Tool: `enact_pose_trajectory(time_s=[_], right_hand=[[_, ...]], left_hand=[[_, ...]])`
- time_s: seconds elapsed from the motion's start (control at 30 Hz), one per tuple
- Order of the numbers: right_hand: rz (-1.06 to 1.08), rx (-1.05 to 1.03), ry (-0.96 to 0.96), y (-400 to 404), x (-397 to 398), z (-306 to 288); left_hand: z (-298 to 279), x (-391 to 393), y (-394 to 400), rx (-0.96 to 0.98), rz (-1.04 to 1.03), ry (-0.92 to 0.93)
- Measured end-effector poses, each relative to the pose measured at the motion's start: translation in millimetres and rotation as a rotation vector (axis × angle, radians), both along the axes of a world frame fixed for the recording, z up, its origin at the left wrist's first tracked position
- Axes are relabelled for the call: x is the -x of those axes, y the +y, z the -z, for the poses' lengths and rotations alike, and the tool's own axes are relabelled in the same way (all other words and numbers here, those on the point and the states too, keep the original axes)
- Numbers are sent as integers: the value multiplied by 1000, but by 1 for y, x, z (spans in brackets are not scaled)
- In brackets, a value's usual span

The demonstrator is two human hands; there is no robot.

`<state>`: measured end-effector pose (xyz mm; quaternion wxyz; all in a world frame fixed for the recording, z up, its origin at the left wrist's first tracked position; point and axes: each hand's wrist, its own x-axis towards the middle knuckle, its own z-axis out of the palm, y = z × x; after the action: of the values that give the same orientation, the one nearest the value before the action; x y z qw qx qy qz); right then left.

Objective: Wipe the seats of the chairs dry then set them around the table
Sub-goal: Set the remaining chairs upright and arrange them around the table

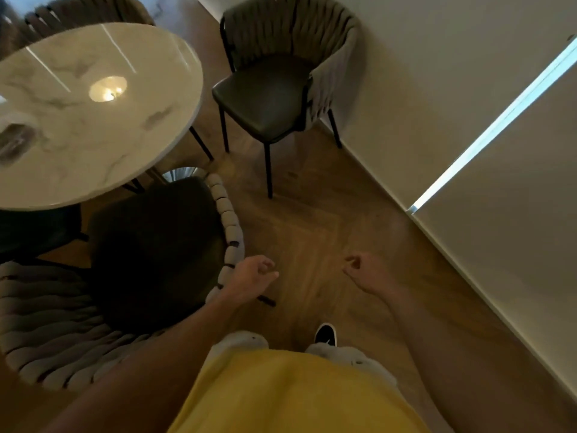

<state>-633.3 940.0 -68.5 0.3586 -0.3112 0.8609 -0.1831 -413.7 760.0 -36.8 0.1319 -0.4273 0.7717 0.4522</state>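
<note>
Near chair [150, 245]: dark seat pushed up to the round desk [93, 104], its woven back rim curving by the left hand.
Far chair [274, 89]: stands apart from the desk, back close to the wall [437, 89].
Left hand [253, 275]: fingers loosely curled, holding nothing, just beside the near chair's rim.
Right hand [363, 270]: loosely curled, holding nothing, over bare floor.
Floor [312, 220]: open wood strip between chairs and wall.
</note>
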Motion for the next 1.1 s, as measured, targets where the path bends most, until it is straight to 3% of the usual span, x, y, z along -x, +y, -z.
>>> enact_pose_trajectory(time_s=[0.2,0.47,0.8,1.1], right_hand=[[82,-12,21,11,92,-9],[94,-30,39,-24,175,-5],[167,-6,54,-155,303,-18],[72,27,8,-302,385,-37]], left_hand=[[1,85,-5,1,60,-14],[18,178,-50,37,-7,-8],[29,307,-175,-7,-59,20],[9,401,-295,-24,-100,31]])
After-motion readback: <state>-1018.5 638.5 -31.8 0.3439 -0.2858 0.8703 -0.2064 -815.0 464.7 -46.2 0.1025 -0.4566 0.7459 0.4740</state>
